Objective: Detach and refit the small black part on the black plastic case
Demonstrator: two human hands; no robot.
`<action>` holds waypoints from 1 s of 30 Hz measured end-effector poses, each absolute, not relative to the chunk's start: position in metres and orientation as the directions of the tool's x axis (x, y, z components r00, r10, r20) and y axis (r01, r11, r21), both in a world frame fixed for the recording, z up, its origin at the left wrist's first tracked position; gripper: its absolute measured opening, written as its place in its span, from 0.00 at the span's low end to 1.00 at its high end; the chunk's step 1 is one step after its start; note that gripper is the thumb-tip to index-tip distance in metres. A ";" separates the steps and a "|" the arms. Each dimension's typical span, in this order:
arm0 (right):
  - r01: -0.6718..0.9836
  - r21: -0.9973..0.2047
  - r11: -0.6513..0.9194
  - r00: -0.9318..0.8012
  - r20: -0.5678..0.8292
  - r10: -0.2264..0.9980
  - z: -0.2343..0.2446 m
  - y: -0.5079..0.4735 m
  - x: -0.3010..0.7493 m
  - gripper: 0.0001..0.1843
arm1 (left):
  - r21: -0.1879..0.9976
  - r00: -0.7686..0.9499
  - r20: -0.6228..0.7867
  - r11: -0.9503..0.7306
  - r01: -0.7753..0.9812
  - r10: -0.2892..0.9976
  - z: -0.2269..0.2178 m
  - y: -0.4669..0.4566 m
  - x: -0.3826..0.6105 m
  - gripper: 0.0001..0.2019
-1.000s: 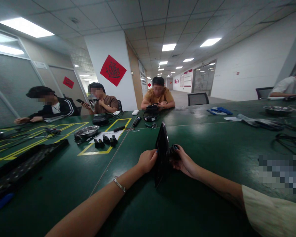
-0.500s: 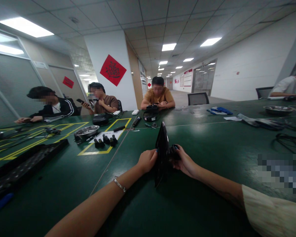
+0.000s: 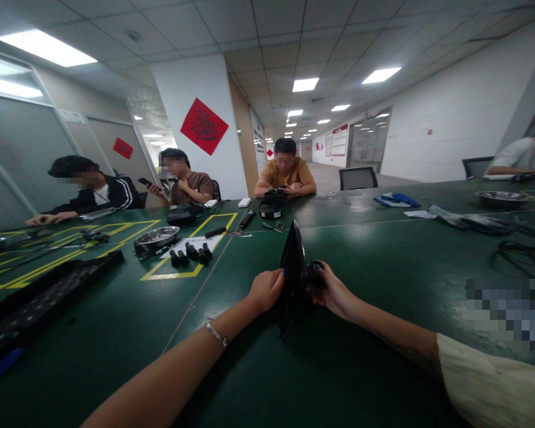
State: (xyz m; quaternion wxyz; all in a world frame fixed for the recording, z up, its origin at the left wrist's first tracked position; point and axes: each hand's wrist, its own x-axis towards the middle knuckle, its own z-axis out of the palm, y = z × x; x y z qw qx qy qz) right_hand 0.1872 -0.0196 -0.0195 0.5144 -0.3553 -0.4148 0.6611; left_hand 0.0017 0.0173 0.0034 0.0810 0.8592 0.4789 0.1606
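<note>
A thin, glossy black panel (image 3: 293,285) stands on edge over the green table, seen almost side-on, so its faces are mostly hidden. My left hand (image 3: 267,290) is closed on its left edge, thumb against the near face. On the other side, my right hand (image 3: 334,292) grips a small black knob-like part (image 3: 312,270) at the panel's back. Whether that part is fixed to the panel cannot be made out.
Left of my hands are several black fittings (image 3: 191,254), a metal bowl (image 3: 163,235) and a long black tray (image 3: 49,303). A black case (image 3: 271,207) lies ahead. Blue cloth (image 3: 396,200) and another bowl (image 3: 503,198) are to the right. Several people sit around the table (image 3: 396,255).
</note>
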 end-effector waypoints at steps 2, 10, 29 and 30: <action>-0.388 -0.914 -0.123 -0.224 -0.037 0.974 -0.019 -0.020 0.187 0.22 | 0.283 0.498 0.200 -0.536 0.795 0.844 0.003 0.018 0.001 0.21; -0.385 -0.917 -0.108 -0.232 -0.018 0.973 -0.019 -0.020 0.188 0.20 | 0.316 0.467 0.218 -0.515 0.797 0.857 0.001 0.019 0.001 0.28; -0.370 -0.921 -0.125 -0.202 -0.052 0.978 -0.016 -0.021 0.186 0.18 | 0.300 0.471 0.197 -0.510 0.806 0.860 0.001 0.019 0.002 0.28; -0.370 -0.920 -0.128 -0.206 -0.053 0.977 -0.016 -0.021 0.186 0.18 | 0.298 0.479 0.204 -0.520 0.800 0.854 0.000 0.020 0.002 0.28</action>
